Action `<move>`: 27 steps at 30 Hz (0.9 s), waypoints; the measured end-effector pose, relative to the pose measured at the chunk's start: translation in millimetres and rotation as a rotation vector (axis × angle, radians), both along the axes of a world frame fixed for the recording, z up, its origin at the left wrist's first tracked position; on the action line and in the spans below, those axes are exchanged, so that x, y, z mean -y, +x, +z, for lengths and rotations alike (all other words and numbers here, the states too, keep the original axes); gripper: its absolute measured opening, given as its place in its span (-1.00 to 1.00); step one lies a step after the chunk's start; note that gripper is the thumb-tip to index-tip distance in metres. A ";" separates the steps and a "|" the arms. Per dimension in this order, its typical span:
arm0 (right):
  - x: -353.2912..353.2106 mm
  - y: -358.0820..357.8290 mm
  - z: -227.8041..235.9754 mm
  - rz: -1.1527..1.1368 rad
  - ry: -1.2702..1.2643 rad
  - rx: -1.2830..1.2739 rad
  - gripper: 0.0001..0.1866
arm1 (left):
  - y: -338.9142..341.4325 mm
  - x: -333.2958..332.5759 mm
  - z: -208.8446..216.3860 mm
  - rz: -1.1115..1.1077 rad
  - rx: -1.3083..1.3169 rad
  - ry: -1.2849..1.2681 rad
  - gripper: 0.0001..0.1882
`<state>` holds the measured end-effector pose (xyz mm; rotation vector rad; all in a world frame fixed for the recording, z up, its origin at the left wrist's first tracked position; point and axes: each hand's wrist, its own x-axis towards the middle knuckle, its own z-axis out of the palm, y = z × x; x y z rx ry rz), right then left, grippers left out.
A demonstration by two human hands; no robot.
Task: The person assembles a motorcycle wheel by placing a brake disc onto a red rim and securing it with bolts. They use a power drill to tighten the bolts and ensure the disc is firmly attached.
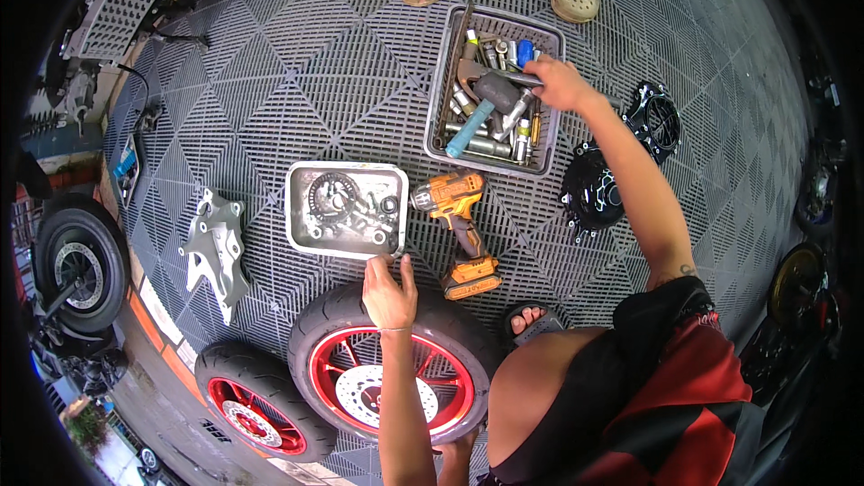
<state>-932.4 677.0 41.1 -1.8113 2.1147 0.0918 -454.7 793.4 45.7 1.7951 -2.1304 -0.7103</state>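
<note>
Right hand [558,85]: seemingly wrapped round hammer [519,78] by its handle, tool crate [490,162] beneath | left hand [388,295]: loosely parted, nothing visible in it, metal tray [290,207] just ahead | step: apparently taking out hammer | next: likely calls for clearing rubber mallet [493,93] beside right hand

On the floor [351,63] before you, the tray [290,211] lies between the bracket [214,247] on its left and the drill [457,201] on its right. Beyond sits the crate [438,81], a mallet [497,90] and hammer [466,74] among the tools in it. Engine covers [594,187] lie right of the crate; nearer you, one wheel [324,324] has a second wheel [214,362] at its left.
</note>
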 end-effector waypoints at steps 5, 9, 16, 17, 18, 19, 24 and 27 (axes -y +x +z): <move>5.0 -30.6 -1.4 -0.016 0.088 0.240 -0.52 | -6.0 -3.1 -1.0 0.054 -0.011 0.029 -0.70; 9.9 -7.8 0.2 0.046 0.147 -0.011 -0.46 | -0.6 -5.8 -2.7 0.080 -0.024 0.002 -0.72; 6.8 -45.8 -20.9 -0.227 -0.130 0.730 -0.66 | -3.2 -5.7 -5.3 0.075 -0.083 0.009 -0.77; 7.9 -34.3 -14.5 -0.287 -0.225 0.780 -0.67 | 1.2 -5.6 -4.8 0.081 -0.068 -0.008 -0.77; 9.4 -24.0 -7.6 -0.349 -0.320 0.828 -0.68 | 5.1 -5.6 -4.2 0.085 -0.054 -0.025 -0.77; 2.9 -26.4 -0.9 -0.423 -0.420 0.858 -0.69 | 2.9 -5.5 -4.3 0.074 -0.053 -0.035 -0.77; -7.6 -6.7 11.3 -0.145 -0.244 0.203 -0.42 | 2.0 -7.3 -2.7 0.059 -0.061 -0.024 -0.77; -23.5 9.5 24.1 -0.024 -0.041 -0.160 -0.40 | 3.6 -5.4 -1.0 0.072 -0.064 -0.017 -0.79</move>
